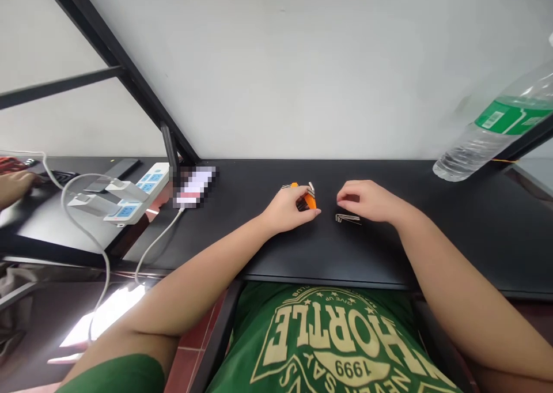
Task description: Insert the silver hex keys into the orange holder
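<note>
My left hand (288,208) is closed around an orange hex key holder (310,200), with metal hex keys jutting out at its top right and more metal ends showing at its left. Part of the holder is hidden behind my fingers. To the right, my right hand (367,200) hovers low over the black table (302,254), thumb and fingertips pinched together. Whether anything small sits in that pinch, I cannot make out. Just below its fingers lie several loose L-shaped hex keys (348,218), side by side on the tabletop.
Left of my hands a phone (196,186) is plugged into a white cable (158,237). A white power strip (142,192) with chargers stands by the black metal frame (142,87). A water bottle (488,125) leans at the right. Another person's hand (17,186) is at far left.
</note>
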The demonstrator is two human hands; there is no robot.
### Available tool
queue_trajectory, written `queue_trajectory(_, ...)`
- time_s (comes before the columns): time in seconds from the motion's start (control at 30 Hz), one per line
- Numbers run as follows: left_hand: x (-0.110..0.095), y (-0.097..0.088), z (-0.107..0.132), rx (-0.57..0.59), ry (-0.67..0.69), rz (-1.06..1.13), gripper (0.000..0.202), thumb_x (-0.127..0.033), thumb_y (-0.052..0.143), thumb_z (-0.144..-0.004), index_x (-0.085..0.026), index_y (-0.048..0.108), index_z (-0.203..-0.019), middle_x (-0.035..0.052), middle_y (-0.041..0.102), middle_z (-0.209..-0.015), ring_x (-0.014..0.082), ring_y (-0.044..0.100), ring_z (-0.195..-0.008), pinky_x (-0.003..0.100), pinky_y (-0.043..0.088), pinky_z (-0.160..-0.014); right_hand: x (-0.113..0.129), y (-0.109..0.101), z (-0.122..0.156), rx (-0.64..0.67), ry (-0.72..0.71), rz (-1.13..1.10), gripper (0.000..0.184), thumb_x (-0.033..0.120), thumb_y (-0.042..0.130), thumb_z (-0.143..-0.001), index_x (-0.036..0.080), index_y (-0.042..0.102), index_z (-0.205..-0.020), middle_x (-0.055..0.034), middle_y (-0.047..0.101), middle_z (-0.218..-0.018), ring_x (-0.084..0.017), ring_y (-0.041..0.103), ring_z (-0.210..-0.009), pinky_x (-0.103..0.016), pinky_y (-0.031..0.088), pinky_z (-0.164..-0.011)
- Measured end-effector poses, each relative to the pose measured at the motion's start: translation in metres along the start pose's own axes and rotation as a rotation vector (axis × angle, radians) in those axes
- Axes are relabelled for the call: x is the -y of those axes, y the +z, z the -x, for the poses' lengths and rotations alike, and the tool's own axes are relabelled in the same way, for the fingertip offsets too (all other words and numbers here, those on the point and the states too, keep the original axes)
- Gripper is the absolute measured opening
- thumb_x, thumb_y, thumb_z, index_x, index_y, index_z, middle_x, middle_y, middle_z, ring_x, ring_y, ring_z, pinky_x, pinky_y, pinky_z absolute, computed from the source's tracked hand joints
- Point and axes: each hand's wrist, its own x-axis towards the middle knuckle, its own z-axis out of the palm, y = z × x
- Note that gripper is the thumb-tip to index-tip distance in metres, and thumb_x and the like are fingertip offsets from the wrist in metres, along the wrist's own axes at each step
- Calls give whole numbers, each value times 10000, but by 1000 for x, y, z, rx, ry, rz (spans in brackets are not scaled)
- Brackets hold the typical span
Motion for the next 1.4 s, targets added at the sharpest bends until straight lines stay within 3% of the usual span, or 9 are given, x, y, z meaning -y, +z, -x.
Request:
queue_trajectory(0.17, -3, -1, 0, 45, 11, 1, 266, -457, 746, -837, -211, 662, -892, 5, 671, -830, 151, 581, -731, 306, 487, -733, -10, -2, 0, 216, 73, 46, 106, 260, 690, -829, 230, 768, -894, -48, 714, -1016, -164, 643, -725, -277, 500, -628)
queue_trajectory(0.37, -6, 0, 1, 20, 0, 86, 272, -435, 764, -821, -205, 678, -937, 16, 683, -878, 156, 603, -760, 309, 506, -746, -4, 5, -3, 189, 38, 62, 107, 181, 646, -834, 223, 734, -788, -39, 706, -905, -164, 620, -706, -273, 464, -619)
queue_trajectory(0.53, -10, 3, 1, 25, -18, 174, 267, -412, 771, -813, -203, 679, -951, 17, 688, -896, 148, 608, -749, 301, 512, -718, 13, 12, -4, 157, 148, 266, 71, 164, 691, -761, 209, 652, -722, -59, 685, -862, -170, 571, -648, -296, 388, -553)
queue_trajectory(0.63, -10, 4, 1, 28, -3, 140, 272, -411, 776, -806, -202, 679, -951, 6, 669, -854, 142, 585, -726, 300, 502, -709, 16, 12, -3, 122, 146, 215, 104, 160, 681, -748, 209, 598, -709, -41, 675, -825, -156, 552, -628, -290, 382, -540)
queue_trajectory(0.77, -6, 5, 0, 7, -18, 114, 298, -415, 788, -791, -203, 682, -971, -2, 654, -815, 136, 558, -691, 296, 487, -685, 11, 13, -4, -40, 95, -301, 68, 254, 694, -833, 212, 654, -867, 10, 658, -744, -138, 590, -619, -277, 476, -579)
queue_trajectory(0.87, -4, 5, -1, 8, -24, 133, 307, -423, 797, -784, -203, 684, -967, -3, 651, -817, 137, 556, -702, 296, 485, -694, 15, 17, -5, -194, 68, -710, 253, 381, 766, -857, 195, 718, -1023, -5, 696, -735, -166, 670, -636, -330, 578, -640)
queue_trajectory(0.93, -5, 5, -1, 15, -23, 136, 307, -424, 797, -785, -201, 689, -967, -8, 638, -807, 135, 546, -705, 295, 479, -696, 23, 19, -5, -275, 46, -832, 296, 415, 817, -838, 189, 742, -1012, -26, 726, -723, -190, 715, -657, -365, 618, -691)
queue_trajectory(1.13, -7, 4, 0, 32, -23, 146, 348, -438, 803, -786, -208, 708, -1031, -10, 634, -812, 138, 549, -716, 291, 472, -697, 42, 26, -2, -475, -1, -841, 304, 481, 852, -813, 210, 734, -882, -47, 748, -788, -221, 758, -722, -407, 666, -731)
queue_trajectory(1.4, -9, 4, 0, 41, -18, 133, 344, -424, 804, -793, -221, 729, -1061, -17, 620, -803, 128, 505, -694, 281, 452, -679, 43, 30, 0, -541, -155, -689, 179, 410, 771, -897, 243, 726, -851, -62, 705, -941, -218, 738, -754, -433, 675, -733)
